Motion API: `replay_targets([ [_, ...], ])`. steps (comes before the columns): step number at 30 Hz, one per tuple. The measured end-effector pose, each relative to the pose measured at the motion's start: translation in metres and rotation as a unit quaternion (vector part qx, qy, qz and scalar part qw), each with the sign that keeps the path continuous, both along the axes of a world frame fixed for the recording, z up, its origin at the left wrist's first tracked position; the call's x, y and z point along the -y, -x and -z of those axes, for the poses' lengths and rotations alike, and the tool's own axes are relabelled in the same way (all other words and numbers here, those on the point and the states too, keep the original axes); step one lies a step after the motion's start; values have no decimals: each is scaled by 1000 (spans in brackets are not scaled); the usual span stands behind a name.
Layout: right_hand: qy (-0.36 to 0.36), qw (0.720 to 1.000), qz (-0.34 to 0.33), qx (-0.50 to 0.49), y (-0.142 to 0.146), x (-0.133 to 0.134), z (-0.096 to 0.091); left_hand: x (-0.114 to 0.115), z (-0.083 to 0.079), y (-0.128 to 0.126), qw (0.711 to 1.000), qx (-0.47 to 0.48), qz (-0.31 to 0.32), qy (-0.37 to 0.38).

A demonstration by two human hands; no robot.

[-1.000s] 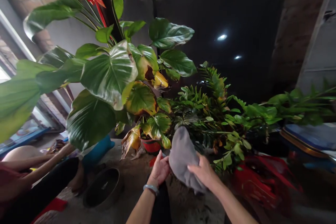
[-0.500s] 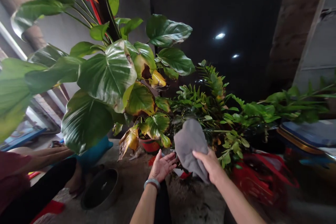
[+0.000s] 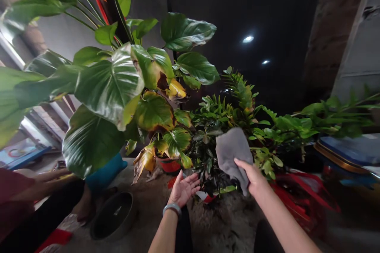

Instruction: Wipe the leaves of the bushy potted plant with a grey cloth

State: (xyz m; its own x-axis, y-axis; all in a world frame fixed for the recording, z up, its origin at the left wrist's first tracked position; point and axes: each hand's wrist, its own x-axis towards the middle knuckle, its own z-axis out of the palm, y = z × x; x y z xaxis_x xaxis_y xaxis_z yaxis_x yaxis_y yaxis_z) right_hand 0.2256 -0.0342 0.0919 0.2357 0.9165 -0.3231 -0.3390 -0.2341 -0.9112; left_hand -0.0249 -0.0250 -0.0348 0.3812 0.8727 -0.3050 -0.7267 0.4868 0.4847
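My right hand (image 3: 252, 176) grips a grey cloth (image 3: 234, 152), which hangs spread out in front of the dark-leaved plant (image 3: 208, 146). To the left of it my left hand (image 3: 184, 189) is held palm up with its fingers apart, holding nothing; a pale bracelet (image 3: 172, 207) circles that wrist. Close beyond the left hand stands a red pot (image 3: 169, 165), partly covered by yellowing, browned leaves (image 3: 156, 110). Large glossy green leaves (image 3: 109, 83) fill the left side of the view.
A dark basin (image 3: 113, 215) sits on the floor at the left, near a seated person's leg (image 3: 44, 209). On the right lie a red plastic bag (image 3: 297, 201) and a blue-lidded box (image 3: 347, 150). A dark panel (image 3: 282, 27) stands behind the plants.
My right hand has moved the grey cloth to the right, uncovering more of the dark-leaved plant. My left hand has stayed nearly still.
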Motion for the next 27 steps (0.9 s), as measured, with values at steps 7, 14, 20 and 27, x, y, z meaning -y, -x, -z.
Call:
replay_targets([
  [7, 122, 989, -12, -78, 7, 73, 39, -1, 6, 1, 1000, 10, 10, -20],
  [14, -41, 988, 85, -120, -3, 3, -38, -2, 8, -4, 999, -21, 8, -38],
  [20, 90, 988, 29, -120, 22, 46, 22, -2, 8, -4, 998, -47, 22, -37],
  [27, 20, 995, 32, -93, 10, 50, -4, -2, 8, -8, 998, -41, 17, -41],
])
